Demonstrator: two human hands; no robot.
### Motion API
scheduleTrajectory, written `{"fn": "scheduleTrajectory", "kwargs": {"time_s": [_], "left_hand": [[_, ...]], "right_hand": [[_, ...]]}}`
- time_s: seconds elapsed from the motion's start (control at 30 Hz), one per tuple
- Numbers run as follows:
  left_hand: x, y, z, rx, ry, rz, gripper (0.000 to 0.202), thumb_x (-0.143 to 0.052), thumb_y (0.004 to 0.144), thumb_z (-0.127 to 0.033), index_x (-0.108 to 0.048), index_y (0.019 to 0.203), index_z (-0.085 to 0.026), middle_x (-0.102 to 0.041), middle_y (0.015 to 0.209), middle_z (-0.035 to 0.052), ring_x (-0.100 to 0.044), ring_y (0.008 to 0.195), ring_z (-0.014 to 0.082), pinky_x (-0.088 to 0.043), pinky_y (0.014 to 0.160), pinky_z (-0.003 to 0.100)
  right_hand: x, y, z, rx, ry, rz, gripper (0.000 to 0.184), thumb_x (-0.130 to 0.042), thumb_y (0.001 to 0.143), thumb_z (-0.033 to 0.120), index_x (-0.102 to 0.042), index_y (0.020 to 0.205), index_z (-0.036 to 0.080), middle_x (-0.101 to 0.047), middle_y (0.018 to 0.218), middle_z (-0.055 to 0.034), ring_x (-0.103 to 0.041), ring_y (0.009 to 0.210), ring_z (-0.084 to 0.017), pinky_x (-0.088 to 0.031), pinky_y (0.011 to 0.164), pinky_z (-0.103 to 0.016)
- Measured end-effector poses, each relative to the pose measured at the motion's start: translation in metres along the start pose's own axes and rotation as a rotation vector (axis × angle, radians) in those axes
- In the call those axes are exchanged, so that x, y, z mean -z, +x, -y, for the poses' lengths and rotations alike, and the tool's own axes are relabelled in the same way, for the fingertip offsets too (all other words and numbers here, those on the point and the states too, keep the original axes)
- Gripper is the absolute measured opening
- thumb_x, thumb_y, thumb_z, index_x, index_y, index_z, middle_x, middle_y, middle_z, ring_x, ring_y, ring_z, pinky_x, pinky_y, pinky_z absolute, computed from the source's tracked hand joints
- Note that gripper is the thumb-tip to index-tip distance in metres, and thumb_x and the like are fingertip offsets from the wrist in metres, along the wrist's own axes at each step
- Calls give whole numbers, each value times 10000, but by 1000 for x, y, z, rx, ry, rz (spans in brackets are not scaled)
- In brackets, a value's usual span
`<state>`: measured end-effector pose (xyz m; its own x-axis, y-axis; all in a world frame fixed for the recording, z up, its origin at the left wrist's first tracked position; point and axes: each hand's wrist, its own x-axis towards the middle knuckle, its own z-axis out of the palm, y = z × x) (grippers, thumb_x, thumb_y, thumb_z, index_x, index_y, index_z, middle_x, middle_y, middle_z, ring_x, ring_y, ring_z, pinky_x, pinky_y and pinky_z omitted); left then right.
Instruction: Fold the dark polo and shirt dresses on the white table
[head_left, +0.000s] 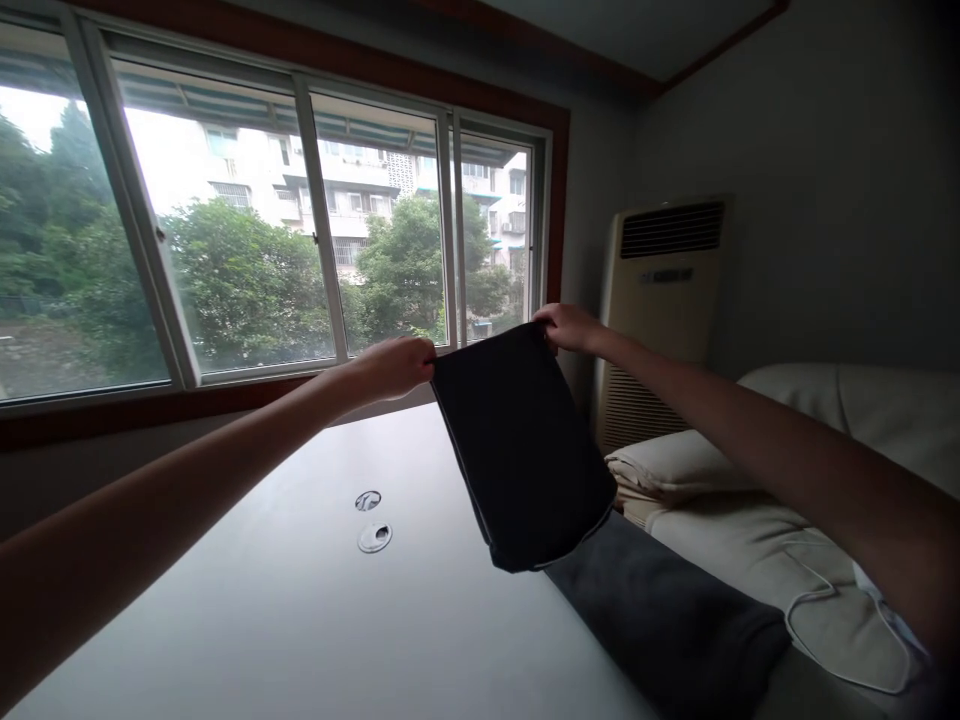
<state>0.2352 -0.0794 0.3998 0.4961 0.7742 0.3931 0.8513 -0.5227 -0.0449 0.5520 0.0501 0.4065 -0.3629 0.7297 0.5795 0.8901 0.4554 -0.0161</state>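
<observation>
Item 1: dark cloth (521, 450), folded, held up in the air over the far right part of the bench (300, 620). It hangs from its top edge, and its lower end dangles just above the bench's right edge; a pale seam line runs along its left side and bottom.

Item 2: your left hand (396, 365), fingers clenched on the cloth's top left corner, arm stretched out across the bench.

Item 3: your right hand (570, 327), pinching the cloth's top right corner, knuckles up, arm reaching in from the right.

Item 4: grey cloth (667, 610), lying flat along the bench's right edge, below and to the right of the hanging piece (whether the two touch cannot be told).

Item 5: two round cable ports (372, 520), set in the bench's surface near its middle, one behind the other, well left of the held cloth.

Item 6: cream bedding (750, 520), heaped beyond the bench's right edge, with a thin white cord (810, 600) looped over it.

Item 7: standing air conditioner (664, 300), beige, in the room's far right corner.

Item 8: sliding window (300, 220), behind the bench's far edge, showing trees and pale buildings.
</observation>
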Motion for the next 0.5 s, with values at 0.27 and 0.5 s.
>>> {"fn": "scheduleTrajectory", "kwargs": {"time_s": [0.27, 0.5], "left_hand": [[-30, 70, -28, -23, 26, -6, 206, -462, 945, -217, -650, 957, -131, -677, 873, 86, -539, 673, 142, -310, 575, 258], [-55, 90, -70, -125, -10, -38, 202, -483, 960, -269, -640, 1003, -150, -694, 913, 75, -610, 762, 173, -359, 589, 254]], "right_hand": [[-11, -8, -62, -166, -74, 14, 300, -516, 816, 126, -723, 1032, 122, -719, 1028, -89, -650, 897, -191, -458, 742, -236], [-18, -39, -120, -169, -119, -63, 309, -500, 805, 91, -731, 1003, 144, -711, 1056, -78, -635, 949, -197, -449, 803, -240]]}}
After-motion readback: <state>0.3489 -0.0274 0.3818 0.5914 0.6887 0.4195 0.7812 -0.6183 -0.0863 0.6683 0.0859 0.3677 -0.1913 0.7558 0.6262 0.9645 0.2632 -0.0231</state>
